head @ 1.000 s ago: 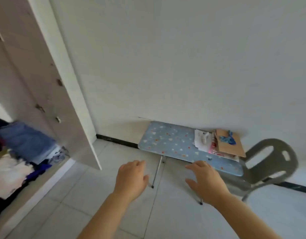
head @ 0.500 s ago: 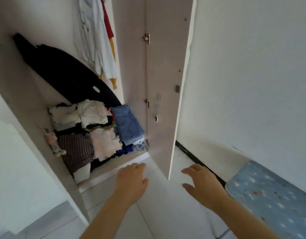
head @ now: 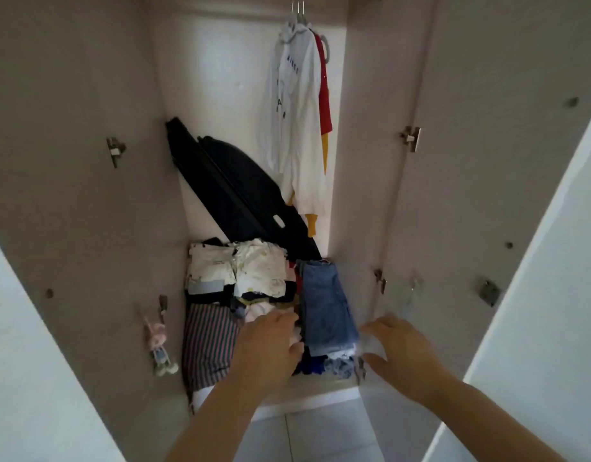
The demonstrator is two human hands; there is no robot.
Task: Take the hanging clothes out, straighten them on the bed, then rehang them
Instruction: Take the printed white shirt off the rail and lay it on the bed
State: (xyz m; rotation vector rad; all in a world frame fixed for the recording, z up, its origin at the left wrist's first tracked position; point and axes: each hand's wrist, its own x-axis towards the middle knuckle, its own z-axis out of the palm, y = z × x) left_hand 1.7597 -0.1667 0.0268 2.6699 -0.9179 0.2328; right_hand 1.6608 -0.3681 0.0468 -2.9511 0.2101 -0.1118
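An open wardrobe (head: 87,195) fills the view. At its top right hang a white hooded top (head: 297,111) with black letters and, behind it, a red and yellow garment (head: 325,95), both on hangers (head: 299,10). My left hand (head: 267,348) and my right hand (head: 401,355) are stretched out low in front of the wardrobe floor, fingers relaxed, holding nothing, well below the hanging clothes.
Folded clothes are piled on the wardrobe floor: white items (head: 240,268), folded jeans (head: 327,305), a striped piece (head: 209,345). A black flat object (head: 234,191) leans diagonally inside. A small doll (head: 159,348) hangs on the left door. The right door (head: 487,195) stands open.
My view has swung left from the small blue table and chair to face the open wardrobe squarely. Both hands stay out in front, empty.
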